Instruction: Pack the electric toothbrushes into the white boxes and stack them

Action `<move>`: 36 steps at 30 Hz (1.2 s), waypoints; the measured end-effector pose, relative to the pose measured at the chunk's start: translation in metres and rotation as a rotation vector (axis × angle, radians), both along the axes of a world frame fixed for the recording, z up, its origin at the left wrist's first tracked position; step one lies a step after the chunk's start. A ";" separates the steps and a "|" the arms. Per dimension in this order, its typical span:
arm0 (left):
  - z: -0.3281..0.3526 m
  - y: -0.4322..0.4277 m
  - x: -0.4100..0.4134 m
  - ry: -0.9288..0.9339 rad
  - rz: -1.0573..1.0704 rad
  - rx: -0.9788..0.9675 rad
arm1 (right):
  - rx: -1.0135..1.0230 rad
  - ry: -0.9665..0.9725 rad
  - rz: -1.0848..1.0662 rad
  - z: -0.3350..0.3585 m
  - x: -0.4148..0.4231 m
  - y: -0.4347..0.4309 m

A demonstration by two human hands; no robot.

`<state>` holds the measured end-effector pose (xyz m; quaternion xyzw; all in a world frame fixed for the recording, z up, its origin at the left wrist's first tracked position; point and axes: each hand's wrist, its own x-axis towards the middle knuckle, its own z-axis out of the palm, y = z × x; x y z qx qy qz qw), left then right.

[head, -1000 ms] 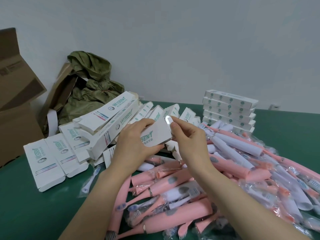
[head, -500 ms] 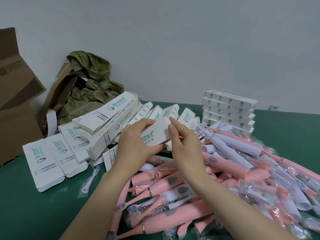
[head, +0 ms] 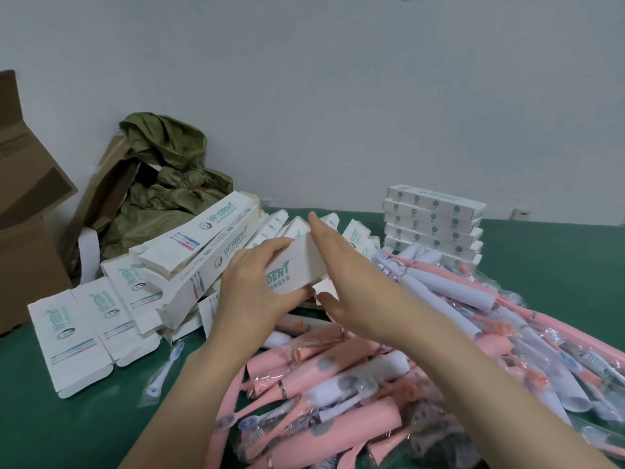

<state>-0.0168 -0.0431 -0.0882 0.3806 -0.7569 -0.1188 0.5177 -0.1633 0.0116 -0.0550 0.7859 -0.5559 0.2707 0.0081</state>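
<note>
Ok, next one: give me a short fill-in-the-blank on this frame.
1. The left hand grips a box coloured ____.
2. The right hand touches it with ____ fingers.
3. The stacked boxes stand on a ____ table.
Missing words: white; straight; green.

The right hand [head: 351,282] gave up its pinch at the far end of the white box [head: 297,269]. Its fingers [head: 324,231], curled on the end flap a second before, straightened and lay flat along the box's right side, pointing away from the person. The thumb [head: 329,301] dropped below the box's near edge. The flap went out of sight behind the palm.
</note>
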 end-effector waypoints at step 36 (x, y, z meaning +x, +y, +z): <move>-0.019 -0.054 -0.041 -0.415 -0.282 0.113 | -0.074 -0.672 -0.853 0.012 -0.281 -0.101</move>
